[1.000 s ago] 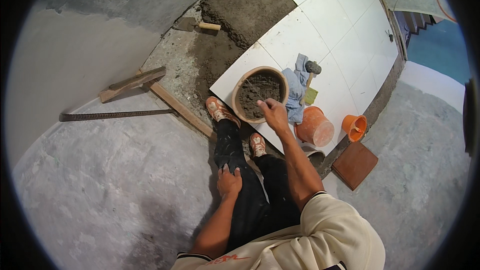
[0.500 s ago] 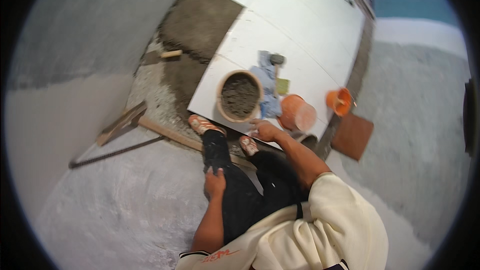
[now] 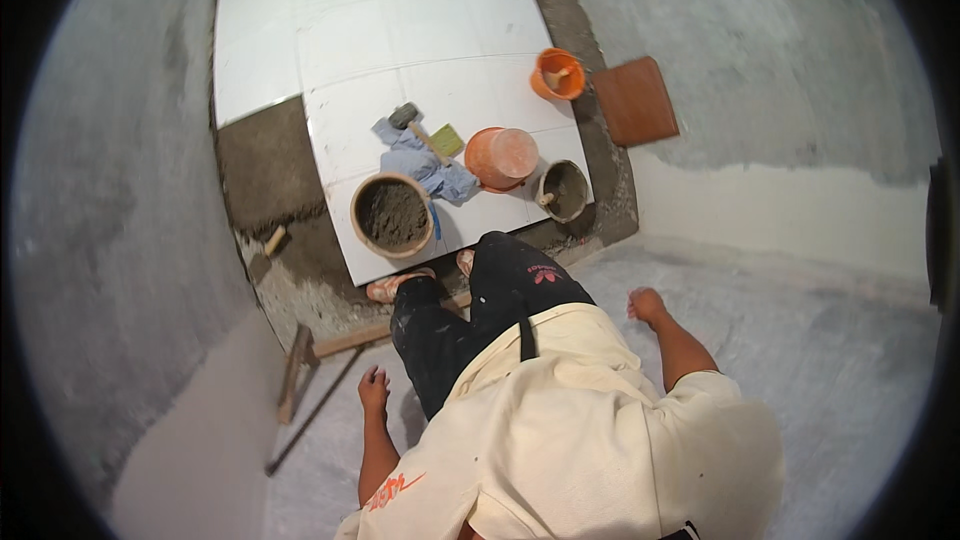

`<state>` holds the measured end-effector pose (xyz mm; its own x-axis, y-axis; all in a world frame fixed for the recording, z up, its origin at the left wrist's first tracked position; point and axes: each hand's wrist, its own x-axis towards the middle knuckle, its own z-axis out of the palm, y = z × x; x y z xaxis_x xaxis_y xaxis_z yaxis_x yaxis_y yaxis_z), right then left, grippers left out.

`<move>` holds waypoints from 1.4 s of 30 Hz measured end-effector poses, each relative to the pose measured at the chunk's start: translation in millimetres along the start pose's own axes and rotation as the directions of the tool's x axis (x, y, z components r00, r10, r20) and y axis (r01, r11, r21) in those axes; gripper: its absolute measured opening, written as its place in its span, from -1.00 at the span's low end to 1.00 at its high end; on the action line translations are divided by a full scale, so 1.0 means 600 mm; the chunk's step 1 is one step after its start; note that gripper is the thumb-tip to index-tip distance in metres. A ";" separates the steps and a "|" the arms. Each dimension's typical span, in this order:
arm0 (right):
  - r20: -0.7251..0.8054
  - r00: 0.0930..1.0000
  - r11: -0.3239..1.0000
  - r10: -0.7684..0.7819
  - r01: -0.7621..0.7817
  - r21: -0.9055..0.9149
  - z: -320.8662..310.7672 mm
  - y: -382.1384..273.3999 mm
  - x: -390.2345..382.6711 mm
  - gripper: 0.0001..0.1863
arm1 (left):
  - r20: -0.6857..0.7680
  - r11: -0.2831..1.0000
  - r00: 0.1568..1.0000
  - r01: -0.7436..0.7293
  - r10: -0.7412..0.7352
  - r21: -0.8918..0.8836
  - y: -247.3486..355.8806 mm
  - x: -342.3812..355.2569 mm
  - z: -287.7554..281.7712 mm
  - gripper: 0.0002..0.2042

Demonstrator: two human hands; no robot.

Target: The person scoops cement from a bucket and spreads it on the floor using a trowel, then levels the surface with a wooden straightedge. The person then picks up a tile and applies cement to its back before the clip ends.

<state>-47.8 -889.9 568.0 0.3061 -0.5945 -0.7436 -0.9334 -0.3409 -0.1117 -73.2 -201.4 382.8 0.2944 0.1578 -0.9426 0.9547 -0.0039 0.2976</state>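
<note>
My left hand [image 3: 374, 390] hangs by my left leg, above the grey floor, its fingers loosely bent and slightly apart with nothing seen in them. Out to the right of my body, my right hand [image 3: 647, 306] is held away from everything, fingers half curled and no object visible. In front of my feet stands a round bucket of wet mortar [image 3: 393, 216] on white floor tiles [image 3: 420, 15]. Beside it lie a crumpled blue cloth [image 3: 432, 170], a mallet [image 3: 404, 116] with a dark head, and a green sponge [image 3: 446, 140]. Neither hand touches these.
An upturned orange bucket [image 3: 508, 154], a dark bucket [image 3: 566, 192] and a small orange bucket [image 3: 557, 75] stand on the right side of the tiles. A brown square tile [image 3: 636, 102] leans near the wall. Wooden pieces [image 3: 350, 338] and a rod [image 3: 318, 410] lie left of my feet.
My right hand has drawn back from near the mortar bucket to my right side. The left hand has left my leg. I stand more upright, and the view has turned.
</note>
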 end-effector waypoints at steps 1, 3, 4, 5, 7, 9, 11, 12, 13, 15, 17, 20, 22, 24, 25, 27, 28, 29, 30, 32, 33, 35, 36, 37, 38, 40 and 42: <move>0.028 0.999 0.995 0.018 -0.016 -0.098 0.015 0.035 -0.022 -0.69 | -0.019 0.999 0.999 0.034 -0.034 0.006 0.004 -0.001 -0.021 -0.55; 0.089 0.994 0.957 0.060 -0.032 -0.287 0.058 0.082 -0.066 -0.71 | -0.066 0.995 0.993 0.099 -0.097 0.017 0.025 0.007 -0.063 -0.57; 0.068 0.997 0.960 0.041 -0.020 -0.279 0.079 0.088 -0.082 -0.71 | -0.064 0.998 0.996 0.057 -0.057 -0.008 0.043 0.019 -0.079 -0.55; 0.053 0.998 0.960 0.031 -0.015 -0.279 0.101 0.097 -0.108 -0.71 | -0.065 0.999 0.997 0.027 -0.029 -0.030 0.057 0.022 -0.103 -0.54; 0.188 0.979 0.916 0.083 -0.001 -0.402 0.090 0.120 -0.102 -0.72 | -0.059 0.998 0.998 0.005 -0.009 -0.059 0.083 0.026 -0.126 -0.49; 0.309 0.940 0.927 0.145 -0.020 -0.374 0.075 0.081 -0.095 -0.73 | -0.171 0.997 0.985 -0.029 0.018 -0.066 0.118 0.015 -0.141 -0.48; 0.222 0.962 0.984 0.159 -0.134 -0.121 0.054 0.092 -0.072 -0.71 | -0.193 0.990 0.980 -0.060 0.035 -0.128 0.143 0.005 -0.136 -0.48; 0.202 0.969 0.990 0.142 -0.136 -0.042 0.047 0.095 -0.052 -0.70 | -0.204 0.986 0.978 -0.073 0.042 -0.150 0.146 -0.004 -0.135 -0.48; 0.183 0.975 0.990 0.126 -0.134 0.034 0.034 0.096 -0.025 -0.69 | -0.217 0.981 0.975 -0.086 0.047 -0.173 0.145 -0.015 -0.130 -0.48; 0.159 0.984 0.987 0.075 -0.096 0.126 0.004 0.084 0.020 -0.70 | -0.250 0.987 0.968 -0.058 0.019 -0.148 0.147 -0.049 -0.103 -0.48; 0.179 0.983 0.993 0.031 -0.052 0.110 -0.024 0.080 0.076 -0.71 | -0.288 0.988 0.957 -0.070 0.026 -0.141 0.141 -0.099 -0.060 -0.48; 0.161 0.987 0.998 -0.024 0.014 0.063 -0.097 0.081 0.172 -0.72 | -0.323 0.968 0.944 -0.136 0.063 -0.211 0.138 -0.197 0.059 -0.47; 0.153 0.986 0.997 -0.070 0.066 0.029 -0.142 0.075 0.245 -0.72 | -0.365 0.933 0.929 -0.188 0.067 -0.308 0.132 -0.262 0.137 -0.44; 0.145 0.982 0.993 -0.119 0.120 -0.001 -0.177 0.073 0.295 -0.72 | -0.366 0.941 0.927 -0.190 0.077 -0.281 0.132 -0.325 0.214 -0.42; 0.166 0.975 0.988 -0.149 0.152 -0.001 -0.188 0.062 0.314 -0.72 | -0.361 0.940 0.928 -0.204 0.096 -0.273 0.128 -0.349 0.249 -0.41; 0.165 0.966 0.979 -0.201 0.202 0.013 -0.224 0.038 0.334 -0.72 | -0.390 0.972 0.916 -0.167 0.090 -0.168 0.112 -0.394 0.306 -0.42; 0.182 0.964 0.980 -0.193 0.199 -0.013 -0.242 0.027 0.345 -0.74 | -0.396 0.981 0.914 -0.151 0.093 -0.119 0.103 -0.404 0.334 -0.42; 0.197 0.964 0.981 -0.180 0.191 -0.037 -0.255 0.026 0.347 -0.75 | -0.390 0.978 0.912 -0.182 0.130 -0.100 0.075 -0.404 0.355 -0.45; 0.209 0.964 0.982 -0.165 0.181 -0.060 -0.267 0.021 0.350 -0.76 | -0.381 0.974 0.912 -0.203 0.150 -0.103 0.049 -0.404 0.376 -0.45; 0.255 0.943 0.935 -0.215 0.274 -0.224 -0.296 -0.029 0.327 -0.79 | -0.376 0.964 0.909 -0.239 0.178 -0.120 -0.013 -0.406 0.411 -0.46; 0.279 0.933 0.900 -0.229 0.312 -0.305 -0.307 -0.044 0.314 -0.81 | -0.364 0.965 0.917 -0.224 0.162 -0.137 -0.044 -0.400 0.416 -0.46; 0.193 0.945 0.930 -0.264 0.302 -0.210 -0.331 -0.038 0.305 -0.80 | -0.308 0.966 0.942 -0.195 0.135 -0.171 -0.085 -0.367 0.443 -0.46; 0.151 0.946 0.938 -0.288 0.310 -0.155 -0.334 -0.038 0.303 -0.79 | -0.309 0.981 0.943 -0.164 0.124 -0.107 -0.116 -0.336 0.441 -0.46; 0.181 0.935 0.933 -0.305 0.332 -0.142 -0.336 -0.023 0.295 -0.72 | -0.307 0.992 0.945 -0.125 0.108 -0.035 -0.153 -0.310 0.425 -0.46; 0.212 0.919 0.922 -0.331 0.364 -0.136 -0.347 -0.019 0.296 -0.65 | -0.311 0.996 0.946 -0.089 0.092 0.024 -0.176 -0.284 0.421 -0.46; 0.285 0.922 0.947 -0.263 0.303 -0.105 -0.369 -0.025 0.283 -0.51 | -0.298 0.991 0.953 -0.087 0.053 -0.103 -0.178 -0.291 0.431 -0.45; 0.369 0.924 0.992 -0.100 0.122 -0.038 -0.383 -0.082 0.247 -0.37 | -0.328 0.966 0.945 -0.085 0.000 -0.243 -0.069 -0.360 0.446 -0.45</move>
<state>86.6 -1128.8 614.6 0.3069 -0.2469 -0.9191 -0.8814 -0.4381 -0.1767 -164.7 -499.7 533.3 0.2644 0.4728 -0.8406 0.8871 0.2226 0.4043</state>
